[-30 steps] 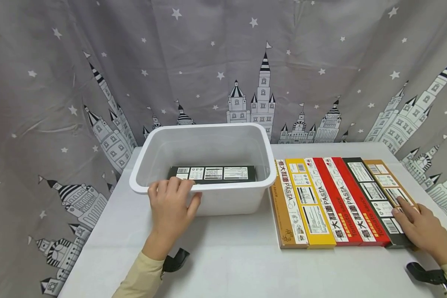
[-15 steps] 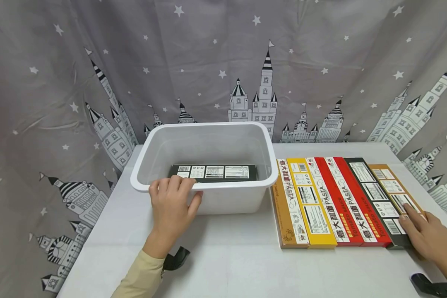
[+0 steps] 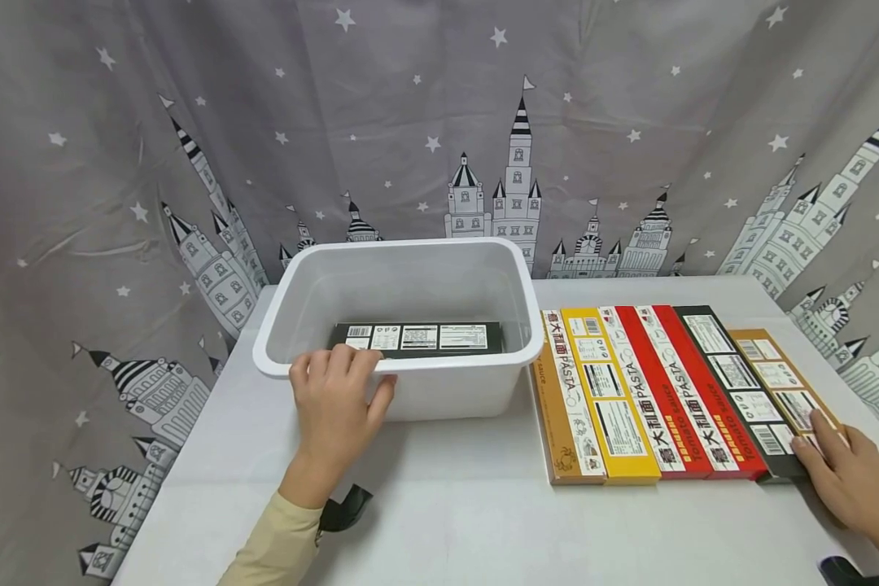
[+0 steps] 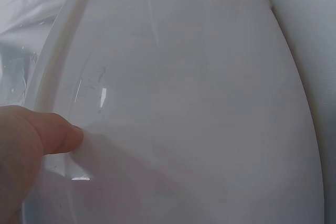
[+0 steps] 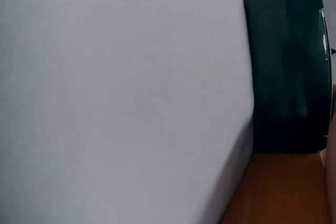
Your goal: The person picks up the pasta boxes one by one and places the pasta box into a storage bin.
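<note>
My left hand (image 3: 337, 415) grips the near rim of a white plastic bin (image 3: 447, 391), fingers hooked over the edge. In the left wrist view the thumb (image 4: 58, 132) lies against the bin's outer wall (image 4: 184, 103). A dark pasta box (image 3: 423, 338) lies crosswise inside the bin. At the far right of a row of boxes, my right hand (image 3: 857, 480) holds a brown pasta box (image 3: 780, 374) by its near end, which the hand partly hides. The right wrist view shows that box's brown end (image 5: 283, 190) beside a dark green box (image 5: 289, 72).
Left of the held box lie a dark box (image 3: 732, 391), two red-and-white boxes (image 3: 703, 399), a yellow box (image 3: 615, 415) and another brown box (image 3: 564, 407), side by side. They stand on a white table (image 3: 483, 521). A grey castle-print curtain (image 3: 410, 122) hangs behind.
My right hand has moved right and toward me, and the brown box under it has slid nearer, its far end now behind the row's line. My left hand stays on the bin's rim.
</note>
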`<action>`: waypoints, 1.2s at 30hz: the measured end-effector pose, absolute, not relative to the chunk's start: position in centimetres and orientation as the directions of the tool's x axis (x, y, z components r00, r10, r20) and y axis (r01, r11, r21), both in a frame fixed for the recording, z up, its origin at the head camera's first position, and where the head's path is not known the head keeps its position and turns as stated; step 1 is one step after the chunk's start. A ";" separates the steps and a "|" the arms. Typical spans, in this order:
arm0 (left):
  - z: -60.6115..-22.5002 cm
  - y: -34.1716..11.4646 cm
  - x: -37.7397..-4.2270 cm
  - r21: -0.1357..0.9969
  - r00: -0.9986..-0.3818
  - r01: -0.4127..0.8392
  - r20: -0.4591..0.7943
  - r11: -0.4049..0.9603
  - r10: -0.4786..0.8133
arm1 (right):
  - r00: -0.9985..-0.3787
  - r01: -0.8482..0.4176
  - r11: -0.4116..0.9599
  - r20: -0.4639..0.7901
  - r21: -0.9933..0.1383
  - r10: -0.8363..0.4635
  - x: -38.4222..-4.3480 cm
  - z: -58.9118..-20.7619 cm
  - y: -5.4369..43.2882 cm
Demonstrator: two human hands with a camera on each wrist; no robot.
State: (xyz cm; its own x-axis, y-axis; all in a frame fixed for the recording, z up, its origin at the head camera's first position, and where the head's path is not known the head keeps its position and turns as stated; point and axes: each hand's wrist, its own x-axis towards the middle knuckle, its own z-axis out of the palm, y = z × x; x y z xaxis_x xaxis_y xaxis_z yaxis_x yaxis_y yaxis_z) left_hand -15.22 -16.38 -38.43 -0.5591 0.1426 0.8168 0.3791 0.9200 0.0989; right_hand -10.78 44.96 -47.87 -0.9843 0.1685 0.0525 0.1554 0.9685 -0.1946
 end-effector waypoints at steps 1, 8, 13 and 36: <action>-38.5 -16.4 -15.3 0.101 -0.553 0.382 0.821 0.919 0.140 | -0.985 0.150 0.969 0.057 -0.197 0.164 -10.6 -47.9 45.0; -38.5 -16.3 -15.3 0.104 -0.542 0.390 0.829 0.915 0.136 | -0.986 0.162 0.972 0.019 -0.169 0.167 -9.8 -47.5 45.0; -38.6 -16.3 -15.3 0.101 -0.545 0.393 0.826 0.914 0.143 | -0.968 0.251 0.964 -0.050 -0.082 0.248 -9.0 -47.4 44.5; -38.5 -16.5 -15.3 0.094 -0.561 0.378 0.815 0.921 0.148 | -0.925 0.350 0.937 -0.151 0.021 0.349 -6.9 -48.4 44.6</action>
